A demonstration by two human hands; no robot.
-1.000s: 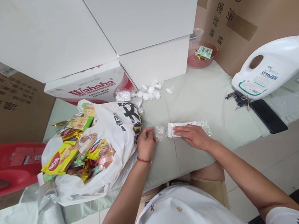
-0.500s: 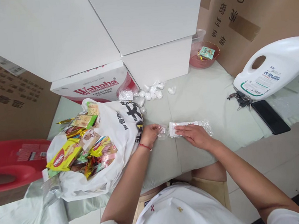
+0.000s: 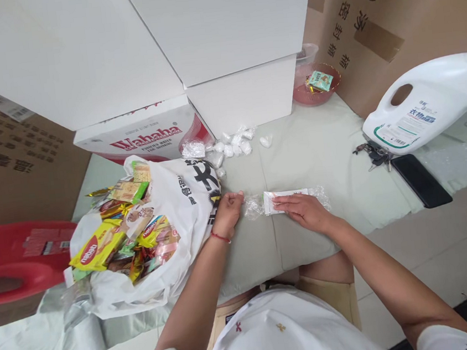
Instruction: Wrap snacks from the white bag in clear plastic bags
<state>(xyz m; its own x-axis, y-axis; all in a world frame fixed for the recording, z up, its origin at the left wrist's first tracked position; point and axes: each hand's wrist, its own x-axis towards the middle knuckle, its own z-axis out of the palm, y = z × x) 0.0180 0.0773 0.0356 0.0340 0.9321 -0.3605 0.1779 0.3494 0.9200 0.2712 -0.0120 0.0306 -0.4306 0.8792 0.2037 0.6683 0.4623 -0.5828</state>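
Note:
A white packet (image 3: pixel 284 193) with small coloured print lies on the pale green cloth, wrapped in clear plastic film (image 3: pixel 254 207) that sticks out crumpled at both ends. My right hand (image 3: pixel 304 209) rests flat on the packet, fingers stretched out and pressing it down. To its left, my left hand (image 3: pixel 229 211) has its fingers closed in a pinch beside the film's left end; whether they grip the film is hidden. A white plastic bag (image 3: pixel 178 203) full of wrapped snacks stands against my left wrist.
Several small white wrapped bundles (image 3: pixel 236 144) lie behind the hands, by a Wahaha carton (image 3: pixel 146 134) and white boxes (image 3: pixel 242 96). A pink bowl (image 3: pixel 312 95) stands at the back right. A white detergent bottle (image 3: pixel 422 105), keys (image 3: pixel 375 154) and a phone (image 3: pixel 421 180) lie right.
My left hand has shifted slightly left, away from the packet. My right hand stays on the packet. The whole view has shifted a little.

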